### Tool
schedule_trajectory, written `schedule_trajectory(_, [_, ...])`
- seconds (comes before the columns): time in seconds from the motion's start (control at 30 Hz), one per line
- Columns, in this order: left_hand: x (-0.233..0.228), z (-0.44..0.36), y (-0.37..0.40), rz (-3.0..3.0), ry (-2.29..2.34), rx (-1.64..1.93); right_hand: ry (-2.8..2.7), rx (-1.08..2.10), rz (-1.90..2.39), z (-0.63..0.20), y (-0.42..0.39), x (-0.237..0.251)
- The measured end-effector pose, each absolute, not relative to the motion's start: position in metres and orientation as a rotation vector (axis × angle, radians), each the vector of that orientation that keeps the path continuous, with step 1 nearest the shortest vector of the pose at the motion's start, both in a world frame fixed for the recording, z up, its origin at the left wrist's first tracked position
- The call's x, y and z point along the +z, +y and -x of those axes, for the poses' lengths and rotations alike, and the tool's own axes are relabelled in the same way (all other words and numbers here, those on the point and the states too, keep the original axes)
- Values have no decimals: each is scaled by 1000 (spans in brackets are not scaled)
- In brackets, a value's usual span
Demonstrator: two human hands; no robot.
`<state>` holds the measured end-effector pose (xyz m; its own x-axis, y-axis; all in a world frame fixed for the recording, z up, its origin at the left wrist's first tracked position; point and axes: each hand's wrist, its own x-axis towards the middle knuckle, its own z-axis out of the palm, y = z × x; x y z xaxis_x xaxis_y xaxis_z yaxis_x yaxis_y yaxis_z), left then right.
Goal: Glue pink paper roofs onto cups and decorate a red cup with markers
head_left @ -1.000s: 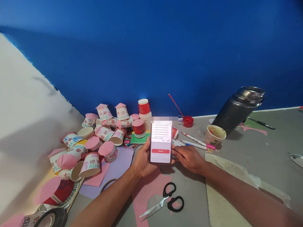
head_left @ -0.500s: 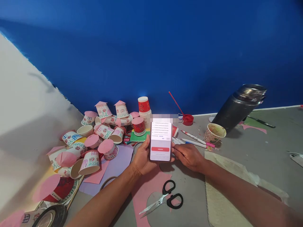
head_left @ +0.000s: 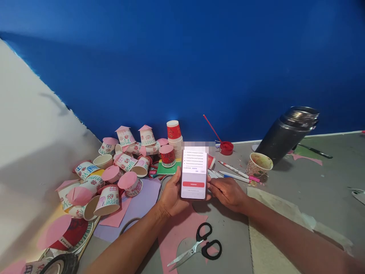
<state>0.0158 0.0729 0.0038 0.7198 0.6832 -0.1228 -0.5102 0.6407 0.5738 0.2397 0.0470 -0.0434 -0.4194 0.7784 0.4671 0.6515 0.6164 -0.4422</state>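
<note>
A smartphone (head_left: 193, 178) with a lit screen is held upright in front of me. My left hand (head_left: 172, 198) is wrapped round it from the left and below, thumb along its edge. Curled in, the fingers of my right hand (head_left: 228, 193) grip its right edge near the lower half. On the screen are lines of numbers and a red button; a blurred patch covers its top. Below the phone, black-handled scissors (head_left: 196, 247) lie partly open, their blades over a cut sheet of pink paper (head_left: 168, 243).
Decorated paper cups (head_left: 107, 199) with pink paper tops crowd the left. A cup stack (head_left: 173, 131), a red paint pot (head_left: 226, 148) and markers (head_left: 234, 169) sit behind the phone. To the right are a used cup (head_left: 259, 165), dark flask (head_left: 282, 135) and cloth (head_left: 268, 213).
The whole scene sits slightly lower in view, as the head has tilted a little. Both hands keep their hold on the smartphone, and the number list on its screen looks slightly shifted.
</note>
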Motion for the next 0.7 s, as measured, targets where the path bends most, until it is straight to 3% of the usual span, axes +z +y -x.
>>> schedule_trajectory(0.7, [7, -17, 71, -509, 377, 711, -2181, 220, 1084, -240, 49, -47])
